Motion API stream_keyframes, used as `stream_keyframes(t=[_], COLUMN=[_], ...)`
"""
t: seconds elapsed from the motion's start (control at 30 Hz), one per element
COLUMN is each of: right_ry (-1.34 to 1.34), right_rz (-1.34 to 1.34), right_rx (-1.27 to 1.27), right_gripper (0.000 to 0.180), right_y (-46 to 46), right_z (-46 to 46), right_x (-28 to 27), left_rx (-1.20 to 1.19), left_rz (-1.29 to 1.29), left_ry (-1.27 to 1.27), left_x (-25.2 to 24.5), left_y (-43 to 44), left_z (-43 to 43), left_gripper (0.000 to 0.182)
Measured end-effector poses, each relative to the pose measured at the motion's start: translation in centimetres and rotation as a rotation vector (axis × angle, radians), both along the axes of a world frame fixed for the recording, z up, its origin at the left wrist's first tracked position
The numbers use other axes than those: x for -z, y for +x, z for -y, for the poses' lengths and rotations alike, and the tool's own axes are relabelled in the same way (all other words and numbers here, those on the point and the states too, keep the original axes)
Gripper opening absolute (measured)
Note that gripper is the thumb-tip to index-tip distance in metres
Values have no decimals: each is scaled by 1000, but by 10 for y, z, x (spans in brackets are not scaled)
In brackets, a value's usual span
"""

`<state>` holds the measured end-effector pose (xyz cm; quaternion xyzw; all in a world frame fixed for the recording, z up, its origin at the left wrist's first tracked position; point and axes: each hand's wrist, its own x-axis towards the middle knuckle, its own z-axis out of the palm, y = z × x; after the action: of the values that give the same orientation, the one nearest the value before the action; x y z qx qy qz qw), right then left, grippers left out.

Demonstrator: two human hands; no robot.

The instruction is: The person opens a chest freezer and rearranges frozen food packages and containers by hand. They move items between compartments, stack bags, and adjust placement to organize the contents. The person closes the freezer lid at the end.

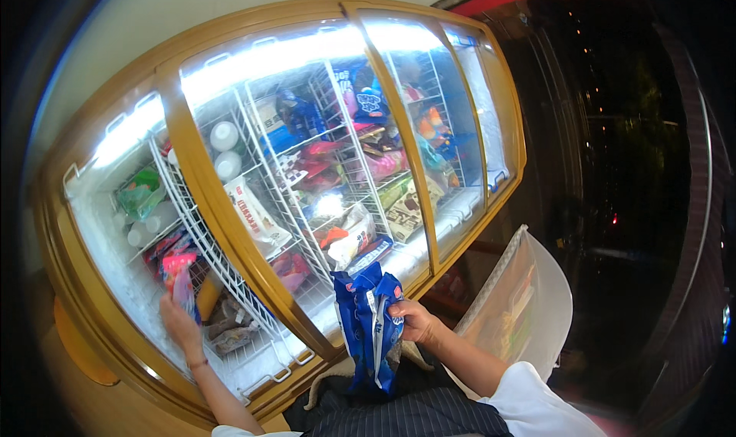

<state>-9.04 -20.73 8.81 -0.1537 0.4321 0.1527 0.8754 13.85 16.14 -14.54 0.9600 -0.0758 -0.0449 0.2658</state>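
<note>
A chest freezer (339,351) with sliding glass lids and a yellow-brown frame stands before me, lit inside. Through the uncovered left end reaches my left hand (183,325), closed on a pink and blue ice-cream packet (179,273) above a wire basket. Under that hand lie a yellow item (210,293) and brownish wrapped packs (233,330). My right hand (415,321) grips several blue ice-cream packets (368,328) by their side, upright in front of my dark striped apron (402,417), outside the freezer's front edge.
White wire dividers (287,207) part the freezer's contents. White-lidded tubs (224,136), a green bag (141,194) and a white packet (253,215) lie among them. A translucent plastic bin (543,299) with packets inside stands at the right, near a dark glass surface (627,178).
</note>
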Motion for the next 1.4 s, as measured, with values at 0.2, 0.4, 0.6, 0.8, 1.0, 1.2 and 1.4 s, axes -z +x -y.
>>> stream_keyframes(t=[0.2, 0.4, 0.6, 0.8, 1.0, 1.2, 1.4], right_ry=[32, -66, -272, -319, -278, -330, -350], right_rz=[20, -30, 14, 36, 65, 39, -6], right_rx=[76, 171, 173, 94, -83, -121, -151], right_gripper=[52, 58, 66, 69, 73, 62, 64], right_y=[-19, -51, -55, -62, -36, -12, -11], right_z=[5, 3, 0, 4, 2, -9, -4], right_x=[3, 0, -2, 11, 15, 0, 6], left_rx=[37, 778, 719, 53, -870, -1357, -1485], left_rz=[-599, -729, -367, -886, -1092, -798, -325], left_ry=[-382, -211, -528, -508, -1473, -982, -907], left_x=[-117, -84, -69, -42, 62, 93, 104], left_y=[-22, -73, -92, -40, 42, 83, 78], left_z=[18, 79, 157, 87, 67, 122, 123], left_gripper=[27, 49, 40, 24, 53, 84, 58])
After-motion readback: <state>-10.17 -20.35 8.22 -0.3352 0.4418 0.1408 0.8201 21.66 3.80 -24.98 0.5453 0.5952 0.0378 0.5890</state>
